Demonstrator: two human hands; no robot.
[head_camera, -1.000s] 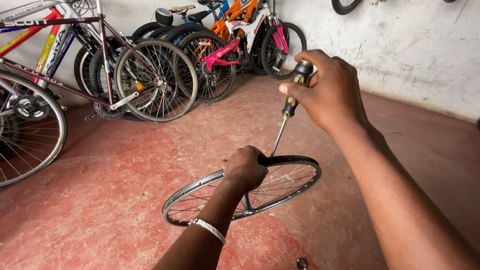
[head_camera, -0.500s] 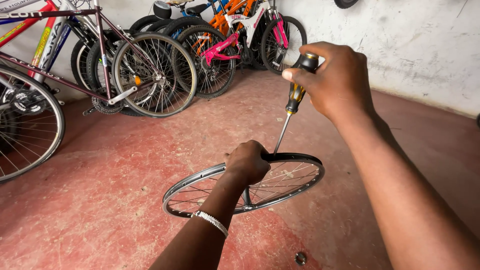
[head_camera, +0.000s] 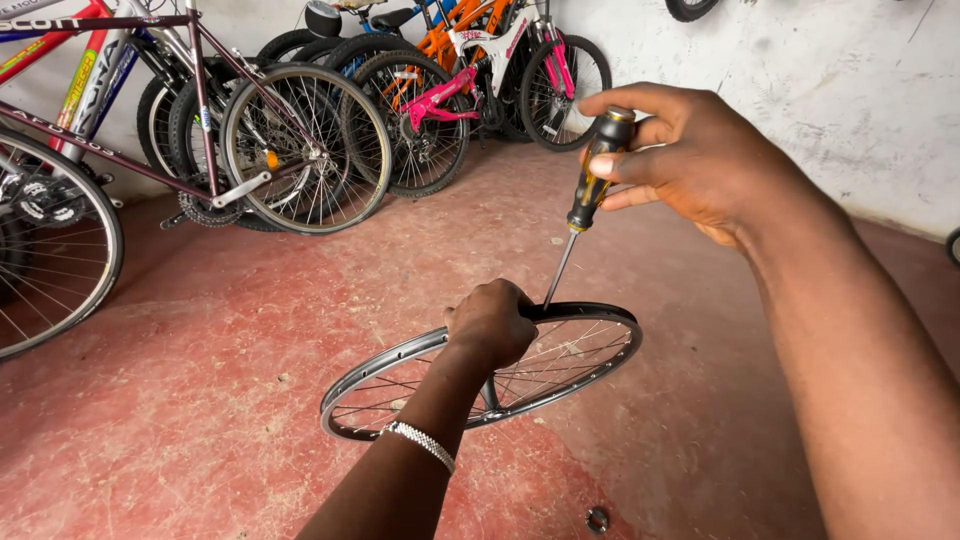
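Since a moment ago the right hand (head_camera: 700, 160) has tilted its black-and-yellow-handled screwdriver (head_camera: 590, 190) lower, grip closed round the handle, tip at the bare silver spoked bicycle rim (head_camera: 400, 355), which the left hand (head_camera: 490, 322) clamps (steadying it, apparently) above the red floor (head_camera: 200, 400).

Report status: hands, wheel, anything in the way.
Left hand clamped on wheel rim. Right hand gripping screwdriver, tip at the rim. Small round metal part on floor nearby, clear of the wheel.
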